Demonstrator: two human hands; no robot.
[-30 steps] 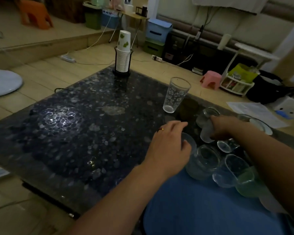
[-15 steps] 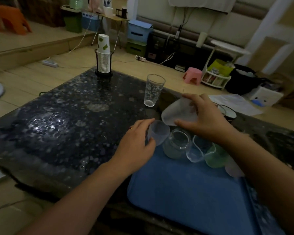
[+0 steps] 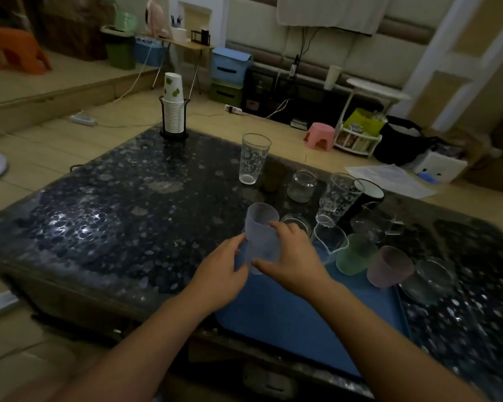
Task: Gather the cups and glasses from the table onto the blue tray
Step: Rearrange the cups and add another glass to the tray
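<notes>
A frosted pale-blue cup point(image 3: 260, 227) stands at the far left corner of the blue tray point(image 3: 296, 314). My right hand point(image 3: 294, 256) grips its right side, and my left hand point(image 3: 221, 274) touches its lower left side. Along the tray's far edge sit a small clear glass point(image 3: 296, 221), a clear spouted cup point(image 3: 330, 239), a frosted green cup point(image 3: 356, 253), a frosted pink cup point(image 3: 389, 266) and a clear bowl-shaped glass point(image 3: 430, 278). Beyond the tray on the table are two tall dotted glasses point(image 3: 253, 159) point(image 3: 339, 198), a small jar point(image 3: 302, 185), a dark cup point(image 3: 273, 174), a black mug point(image 3: 368, 194) and a glass pitcher point(image 3: 373, 221).
The dark speckled table point(image 3: 114, 213) carries a holder of stacked paper cups point(image 3: 173, 111) at its far corner. On the floor beyond lie papers point(image 3: 389, 178), a pink stool point(image 3: 320, 136), a rack and boxes.
My right hand brought the frosted cup down from above the glasses to the tray's far left corner. My left hand shifted to its side. The view widened, showing more glasses on the right.
</notes>
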